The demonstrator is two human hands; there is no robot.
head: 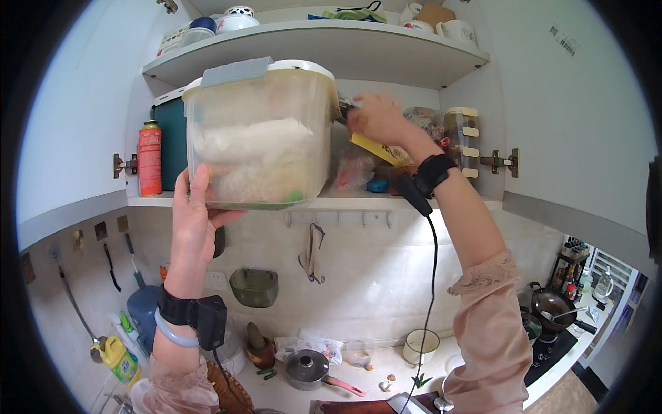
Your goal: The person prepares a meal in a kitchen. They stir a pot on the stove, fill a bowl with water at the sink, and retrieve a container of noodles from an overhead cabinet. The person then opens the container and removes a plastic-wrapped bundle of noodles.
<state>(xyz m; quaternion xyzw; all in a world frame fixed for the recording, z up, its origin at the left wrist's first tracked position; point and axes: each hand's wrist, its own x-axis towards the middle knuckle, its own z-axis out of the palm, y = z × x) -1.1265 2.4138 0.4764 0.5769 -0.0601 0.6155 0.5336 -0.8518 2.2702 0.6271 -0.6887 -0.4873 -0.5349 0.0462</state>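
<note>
A large translucent plastic storage box (258, 139) with a white lid and grey latch is at the front edge of the cupboard's lower shelf. My left hand (199, 207) supports it at the lower left, thumb on the front wall and fingers under the base. Pale bags and something green show through its wall. My right hand (377, 119), blurred, is at the box's right side, its fingers at a dark, partly hidden item. Below that hand lie a yellow packet (380, 149), a clear bag with something red (354, 171) and a blue object (377, 186).
A red spray can (150, 159) and a teal container (173, 139) stand left of the box. Stacked clear containers (460, 137) stand right. Open cupboard doors flank me. Below, the counter holds a lidded pan (306, 369), a mortar (260, 354) and an enamel cup (421, 346).
</note>
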